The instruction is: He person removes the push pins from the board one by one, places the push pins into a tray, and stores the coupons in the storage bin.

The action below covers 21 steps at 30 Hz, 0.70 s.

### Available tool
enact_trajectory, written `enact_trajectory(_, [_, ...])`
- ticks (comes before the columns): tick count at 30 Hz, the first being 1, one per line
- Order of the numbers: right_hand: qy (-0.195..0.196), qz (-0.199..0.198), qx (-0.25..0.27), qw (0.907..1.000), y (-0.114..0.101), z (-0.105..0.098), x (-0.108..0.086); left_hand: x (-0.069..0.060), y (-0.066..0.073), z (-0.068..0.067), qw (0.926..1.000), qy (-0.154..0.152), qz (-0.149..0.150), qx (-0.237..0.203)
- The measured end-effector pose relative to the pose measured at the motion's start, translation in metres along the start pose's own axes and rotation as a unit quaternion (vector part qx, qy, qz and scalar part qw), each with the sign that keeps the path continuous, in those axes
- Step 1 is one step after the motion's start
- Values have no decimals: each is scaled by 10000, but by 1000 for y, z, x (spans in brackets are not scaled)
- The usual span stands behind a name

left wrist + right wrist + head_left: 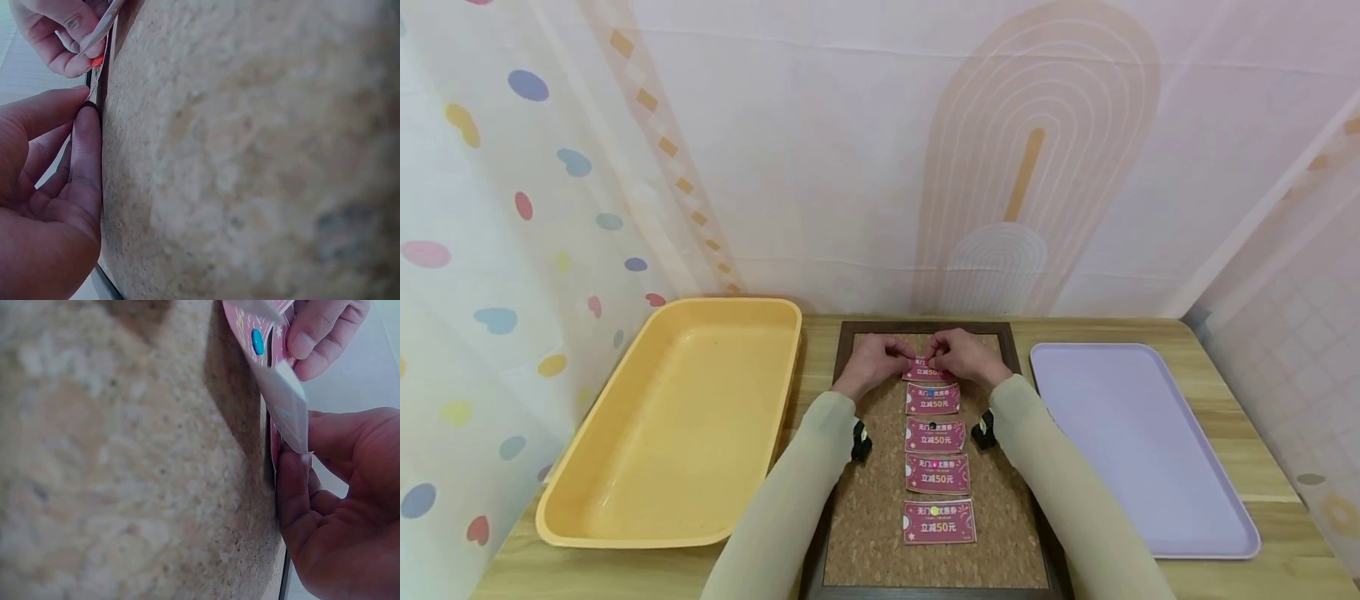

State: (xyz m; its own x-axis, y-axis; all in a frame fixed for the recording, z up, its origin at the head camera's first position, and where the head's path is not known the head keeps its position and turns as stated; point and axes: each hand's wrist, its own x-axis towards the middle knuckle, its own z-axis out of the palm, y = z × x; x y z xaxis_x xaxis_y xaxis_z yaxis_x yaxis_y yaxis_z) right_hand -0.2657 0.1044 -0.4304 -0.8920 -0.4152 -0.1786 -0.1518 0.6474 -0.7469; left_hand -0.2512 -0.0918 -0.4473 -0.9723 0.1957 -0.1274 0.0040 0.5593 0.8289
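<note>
The person wears plain, pale cream long sleeves. The left sleeve (782, 508) and the right sleeve (1067, 475) each run to the wrist, a little creased. At each inner wrist sits a small, blocky black device, left (860, 441) and right (982, 431), with a lighter patch. The left hand (876, 363) and right hand (967, 357) are bare.

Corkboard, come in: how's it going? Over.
Left hand pinching top coupon; right hand pinching what looks like a red pin. Four pinned coupons below. Curled paper partly screens the right wrist view.
</note>
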Motion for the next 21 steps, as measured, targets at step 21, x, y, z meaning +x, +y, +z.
enact_trajectory(21, [-47,-35,-49,10000,3,-3,-1,2,-1,6,9999,48,102,-107])
